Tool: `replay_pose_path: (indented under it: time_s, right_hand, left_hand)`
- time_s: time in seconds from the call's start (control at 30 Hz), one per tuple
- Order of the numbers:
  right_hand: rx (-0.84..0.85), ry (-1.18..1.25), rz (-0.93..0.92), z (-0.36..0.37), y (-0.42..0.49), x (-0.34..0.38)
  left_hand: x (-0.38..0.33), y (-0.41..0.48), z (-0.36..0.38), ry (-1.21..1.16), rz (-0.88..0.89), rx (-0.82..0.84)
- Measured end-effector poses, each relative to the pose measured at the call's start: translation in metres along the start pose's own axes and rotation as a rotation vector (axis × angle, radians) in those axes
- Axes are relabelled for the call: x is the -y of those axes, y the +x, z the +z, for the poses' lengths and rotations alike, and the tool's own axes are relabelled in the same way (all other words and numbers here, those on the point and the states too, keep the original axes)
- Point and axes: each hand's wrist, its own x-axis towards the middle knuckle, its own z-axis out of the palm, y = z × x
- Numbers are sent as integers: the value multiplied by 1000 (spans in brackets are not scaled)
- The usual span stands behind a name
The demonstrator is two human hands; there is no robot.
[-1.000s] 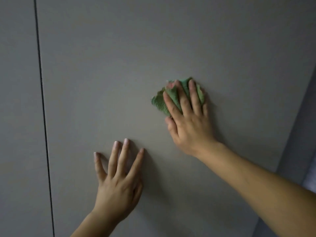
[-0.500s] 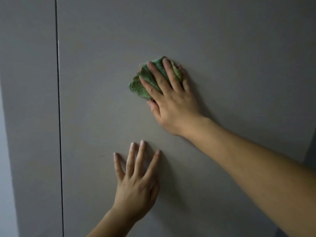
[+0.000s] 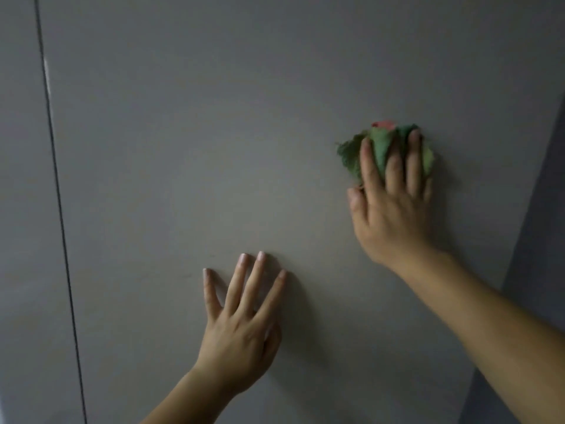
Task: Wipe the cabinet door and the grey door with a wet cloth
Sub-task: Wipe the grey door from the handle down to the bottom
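here, right hand (image 3: 391,215) pressing green cloth (image 3: 380,148) on door (image 3: 214,117)

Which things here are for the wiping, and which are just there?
For the job: green cloth, pressed by the right hand; grey door behind it; left hand flat on that door.
Just there for now: panel beyond the dark seam, left; darker strip at the right edge.
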Motion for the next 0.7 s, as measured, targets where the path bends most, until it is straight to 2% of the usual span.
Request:
replay_pose_path:
  time_s: [0.13,0.23,0.27,0.4,0.43,0.5,0.63,0.7]
  right_hand:
    - [77,-11,-357,10,-71,6]
    - [72,-25,-474,9,-79,-20]
    - [49,-28,-436,8,-68,-31]
    - [-28,10,-14,1,-22,-72]
    - [-32,20,29,1,-24,-73]
    - [-10,17,-78,6,-55,-68]
    - [121,-29,-468,9,-118,-85]
    - [81,-72,-497,7,-102,-110]
  left_hand:
    - [-19,13,2,2,-3,-8]
    - [-35,15,7,-7,31,-7]
    - [-40,15,9,-4,41,0]
    - [-55,16,16,15,13,15]
    - [-57,17,16,13,-1,12]
    - [-62,18,15,7,-25,9]
    - [-68,19,13,-5,-63,15]
    - [-70,19,12,3,-70,19]
